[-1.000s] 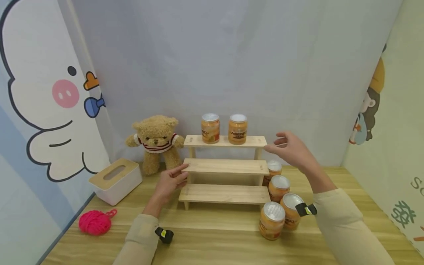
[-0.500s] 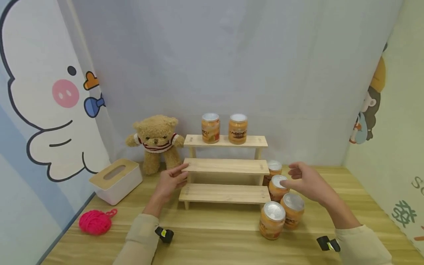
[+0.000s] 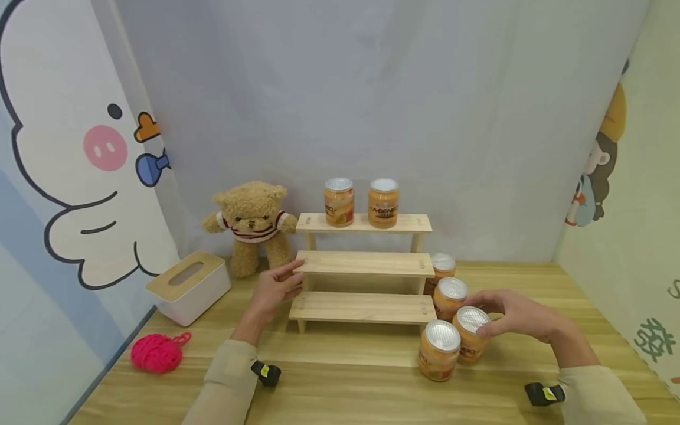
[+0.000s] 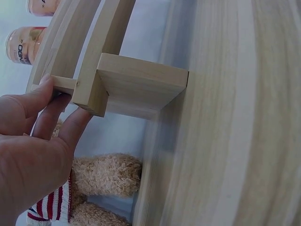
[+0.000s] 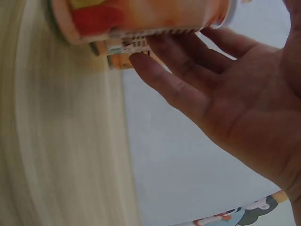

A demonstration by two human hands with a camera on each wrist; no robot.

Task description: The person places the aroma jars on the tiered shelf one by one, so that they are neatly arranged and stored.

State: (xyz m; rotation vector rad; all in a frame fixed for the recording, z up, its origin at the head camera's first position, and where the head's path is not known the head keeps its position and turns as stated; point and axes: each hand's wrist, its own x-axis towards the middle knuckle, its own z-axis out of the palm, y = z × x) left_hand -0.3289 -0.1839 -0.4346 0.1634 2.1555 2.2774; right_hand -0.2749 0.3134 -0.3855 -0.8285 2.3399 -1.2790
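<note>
A three-tier wooden display stand (image 3: 366,264) stands mid-table. My left hand (image 3: 272,292) holds the left end of its middle tier; in the left wrist view the thumb lies on the board and fingers are beneath. My right hand (image 3: 523,319) is at a jar of orange fruit with a silver lid (image 3: 470,339), right of the stand. Its thumb is beside the lid and its other fingers reach behind the jar, extended in the right wrist view. More such jars stand close by: a front jar (image 3: 439,352), a jar behind (image 3: 450,298) and a rear jar (image 3: 442,268).
On the top tier stand a left jar (image 3: 339,203) and a right jar (image 3: 383,205). A teddy bear (image 3: 252,227), a tissue box (image 3: 193,295) and pink yarn (image 3: 156,353) are at the left. A grey curtain (image 3: 478,118) hangs behind the table (image 3: 340,392).
My right hand has come down and forward from beside the top tier, past the rear jars, to the jar at the right. The left hand has stayed on the stand.
</note>
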